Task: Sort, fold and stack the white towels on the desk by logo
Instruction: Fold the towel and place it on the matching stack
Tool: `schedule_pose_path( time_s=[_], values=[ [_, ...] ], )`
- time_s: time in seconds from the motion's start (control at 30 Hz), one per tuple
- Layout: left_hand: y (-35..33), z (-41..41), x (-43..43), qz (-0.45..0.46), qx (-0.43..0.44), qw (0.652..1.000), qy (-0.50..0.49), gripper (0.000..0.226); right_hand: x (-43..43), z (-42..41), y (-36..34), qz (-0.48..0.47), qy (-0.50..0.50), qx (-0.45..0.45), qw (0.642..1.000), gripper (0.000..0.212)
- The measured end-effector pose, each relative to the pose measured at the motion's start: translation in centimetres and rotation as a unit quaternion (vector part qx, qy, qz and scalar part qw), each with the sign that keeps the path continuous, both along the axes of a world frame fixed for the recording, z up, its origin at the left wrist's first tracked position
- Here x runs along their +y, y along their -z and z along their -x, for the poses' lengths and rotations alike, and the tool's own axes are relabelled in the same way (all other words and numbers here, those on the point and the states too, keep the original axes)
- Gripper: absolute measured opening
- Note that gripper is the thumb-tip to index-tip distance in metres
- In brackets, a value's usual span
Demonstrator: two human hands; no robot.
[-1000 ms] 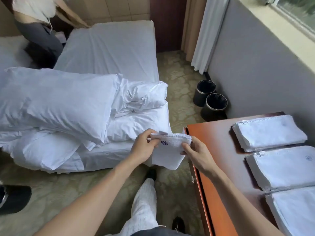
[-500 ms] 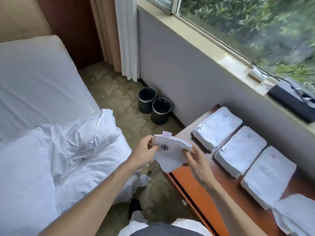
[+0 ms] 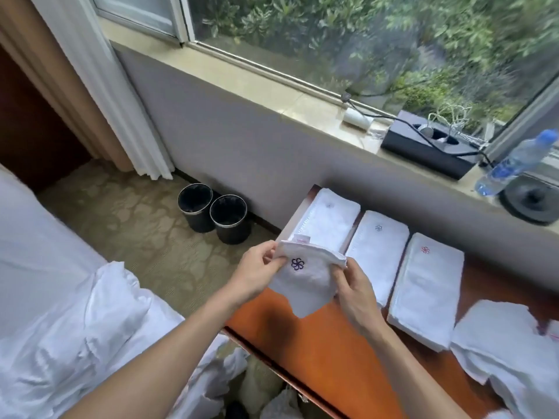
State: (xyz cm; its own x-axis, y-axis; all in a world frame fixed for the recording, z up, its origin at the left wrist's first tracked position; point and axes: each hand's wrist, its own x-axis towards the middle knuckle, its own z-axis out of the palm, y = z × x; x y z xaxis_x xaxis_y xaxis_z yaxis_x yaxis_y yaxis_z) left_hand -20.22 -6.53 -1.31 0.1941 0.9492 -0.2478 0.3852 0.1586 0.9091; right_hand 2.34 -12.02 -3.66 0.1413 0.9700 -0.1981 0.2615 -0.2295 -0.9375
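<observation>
Towel (image 3: 305,285) moved over desk (image 3: 302,343) (purple logo (image 3: 297,264)), left hand (image 3: 257,276) and right hand (image 3: 354,297) pinching corners

Both bare forearms reach forward and converge; the left hand (image 3: 258,275) pinches the upper left corner of the towel (image 3: 305,285), the right hand (image 3: 354,294) pinches its upper right corner, fingers curled

A: What does the person wear that shows here?
B: Hardly any cloth. The left forearm (image 3: 169,343) and the right forearm (image 3: 402,358) are both uncovered, from the wrist down to the lower edge of the view.
A: And the hands?
B: The left hand (image 3: 257,278) and the right hand (image 3: 355,297) are bare too. The nails are too blurred to describe.
</observation>
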Motion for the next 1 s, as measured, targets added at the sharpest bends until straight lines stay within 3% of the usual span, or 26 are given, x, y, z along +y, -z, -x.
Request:
schedule_pose_path(
  time_s=[0.4, 0.6, 0.9, 1.0],
  values=[
    [0.5, -7.9, 10.3, -0.003, 0.0, 0.994, 0.11, 0.02, 6.2, -6.8, 0.7, 0.028, 0.099, 0.001, 0.995, 0.025],
    [2.7, -9.2, 18.4, 0.008, -0.062, 0.993, 0.105, 0.013, 14.1, -7.5, 1.3, 0.024, 0.119, -0.023, 0.992, 0.019],
    [12.8, -14.5, 29.6, 0.06, -0.07, 0.991, 0.093, 0.017, 25.9, -10.8, 10.6, 0.056, 0.187, -0.067, 0.978, 0.013],
    [15.7, -15.6, 31.5, 0.081, -0.061, 0.99, 0.098, 0.016, 26.9, -11.5, 13.3, 0.097, 0.21, -0.052, 0.971, 0.027]
  ],
)
